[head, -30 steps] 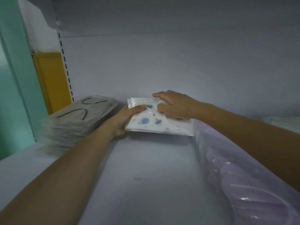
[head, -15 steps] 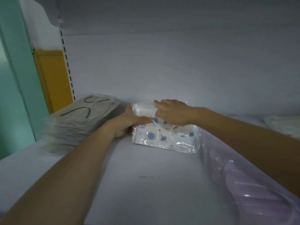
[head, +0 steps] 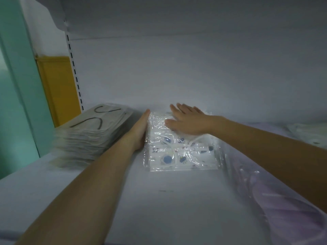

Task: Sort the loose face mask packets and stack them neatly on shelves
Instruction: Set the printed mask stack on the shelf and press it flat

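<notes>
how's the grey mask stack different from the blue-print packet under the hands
The grey mask stack is many packets high; the blue-print packet lies low and flat. The stack is grey with dark loops; the packet is white with blue motifs. Only the packet has the right hand flat on it. Both sit on one shelf.

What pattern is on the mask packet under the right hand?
White with small blue cartoon prints, in clear wrap; seen in the head view: mask packet, right hand.
</notes>
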`<state>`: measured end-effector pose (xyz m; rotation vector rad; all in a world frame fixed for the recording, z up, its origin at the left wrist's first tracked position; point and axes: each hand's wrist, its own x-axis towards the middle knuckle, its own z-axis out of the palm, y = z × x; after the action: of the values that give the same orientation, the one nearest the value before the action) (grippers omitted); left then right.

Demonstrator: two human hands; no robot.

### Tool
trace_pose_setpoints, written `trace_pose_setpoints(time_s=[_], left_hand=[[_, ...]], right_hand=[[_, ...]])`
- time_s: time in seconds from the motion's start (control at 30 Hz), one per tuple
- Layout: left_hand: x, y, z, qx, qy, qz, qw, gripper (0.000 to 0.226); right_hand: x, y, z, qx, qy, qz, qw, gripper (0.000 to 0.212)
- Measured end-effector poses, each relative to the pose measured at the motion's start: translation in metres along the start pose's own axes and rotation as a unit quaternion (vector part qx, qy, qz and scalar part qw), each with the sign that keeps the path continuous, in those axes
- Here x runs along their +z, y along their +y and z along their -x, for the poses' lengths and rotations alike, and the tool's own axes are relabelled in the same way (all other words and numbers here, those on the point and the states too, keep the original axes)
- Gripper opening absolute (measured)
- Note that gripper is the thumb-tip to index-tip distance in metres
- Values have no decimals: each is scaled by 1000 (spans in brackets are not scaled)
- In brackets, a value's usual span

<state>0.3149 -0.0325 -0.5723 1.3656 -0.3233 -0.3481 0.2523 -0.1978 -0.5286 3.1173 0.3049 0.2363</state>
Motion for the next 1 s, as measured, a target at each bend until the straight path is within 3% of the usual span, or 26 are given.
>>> trace_pose_setpoints(time_s=[0.4,0.53,0.67,0.77,0.9,1.0], left_hand=[[1,-1,-9,23,51,-49,997,52],[-1,-3,-15,32,55,-57,996,45],[-1,-3,-14,28,78,-76,994,47],[-2,-3,-14,35,80,-75,993,48],[4,1,-9,16,115,-58,992,43],[3,1,-10,23,102,-84,991,45]], right_hand=[[15,-2,-2,25,-30,16,999,79],[10,2,-2,31,9,-13,999,81],[20,2,0,38,-45,-9,998,85],[10,7,-5,49,3,-29,998,85],[26,7,-4,69,-47,-31,996,89],[17,10,-7,87,-9,-49,995,91]])
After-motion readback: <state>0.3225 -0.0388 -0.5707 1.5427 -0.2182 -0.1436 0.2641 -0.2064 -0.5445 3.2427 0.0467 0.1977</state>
